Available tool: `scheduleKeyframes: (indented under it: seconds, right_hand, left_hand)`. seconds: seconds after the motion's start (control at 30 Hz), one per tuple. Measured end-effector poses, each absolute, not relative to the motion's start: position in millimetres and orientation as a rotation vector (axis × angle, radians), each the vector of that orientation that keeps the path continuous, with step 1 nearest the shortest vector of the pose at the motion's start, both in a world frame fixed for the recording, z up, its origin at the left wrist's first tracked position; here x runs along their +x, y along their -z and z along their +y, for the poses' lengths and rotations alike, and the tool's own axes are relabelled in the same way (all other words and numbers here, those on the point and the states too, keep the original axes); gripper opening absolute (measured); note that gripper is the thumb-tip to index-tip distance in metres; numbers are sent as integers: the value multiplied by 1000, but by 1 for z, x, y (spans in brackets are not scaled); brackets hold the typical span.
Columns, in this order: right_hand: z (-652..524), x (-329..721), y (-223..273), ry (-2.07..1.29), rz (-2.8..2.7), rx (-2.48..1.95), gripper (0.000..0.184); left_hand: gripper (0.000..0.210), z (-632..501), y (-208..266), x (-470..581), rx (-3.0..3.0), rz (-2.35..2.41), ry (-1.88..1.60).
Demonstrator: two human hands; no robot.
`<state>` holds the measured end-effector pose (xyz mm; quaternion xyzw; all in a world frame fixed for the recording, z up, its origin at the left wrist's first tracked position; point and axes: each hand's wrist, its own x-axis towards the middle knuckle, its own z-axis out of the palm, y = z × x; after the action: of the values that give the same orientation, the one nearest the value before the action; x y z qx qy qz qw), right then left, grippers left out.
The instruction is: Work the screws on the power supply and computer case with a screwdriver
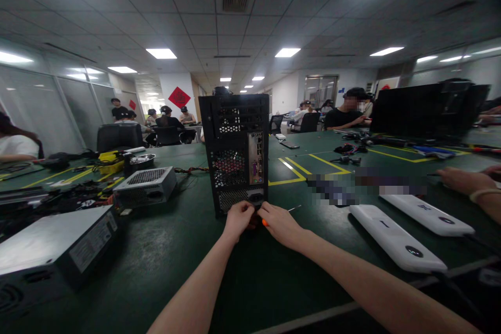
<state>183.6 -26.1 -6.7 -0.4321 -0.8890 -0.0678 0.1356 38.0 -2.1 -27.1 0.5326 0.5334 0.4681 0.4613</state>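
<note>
A black computer case [239,141] stands upright on the green table, its rear side facing me. The metal port plate [256,159] sits at its right, above the power supply [235,201] at the bottom. My left hand [239,217] is pinched at the lower rear edge of the case; what its fingertips hold, if anything, is hidden. Beside it, my right hand [279,223] is closed around a screwdriver [265,223] with an orange handle. The thin shaft sticks out to the right, away from the case. The right fingertips are close to the power supply's socket.
Two loose power supplies [146,185] [58,250] lie at the left, near a metal bowl [141,160] and cables. White power banks [397,237] with cords lie at the right, beside another person's hand [465,181]. A black monitor [426,109] stands behind.
</note>
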Motion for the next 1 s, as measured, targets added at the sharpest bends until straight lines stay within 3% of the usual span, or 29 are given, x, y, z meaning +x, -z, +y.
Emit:
scheduleKeyframes:
  seconds: [0.43, 0.6, 0.87, 1.0]
  right_hand:
    - [-15, 203, 2, 140, -2297, -1491, 22]
    - [-21, 207, 3, 91, -2307, -1533, 18]
    - [-25, 207, -6, 85, -2204, -1554, 20]
    - [-14, 216, -14, 97, -2104, -1565, 19]
  left_hand:
    - [9, -6, 23, 33, 1557, 1411, -1048]
    - [11, -22, 22, 44, 2117, 1412, -1077]
    - [39, -50, 13, 66, 2835, 1535, -332]
    - [45, -59, 9, 71, 2882, 1456, -251]
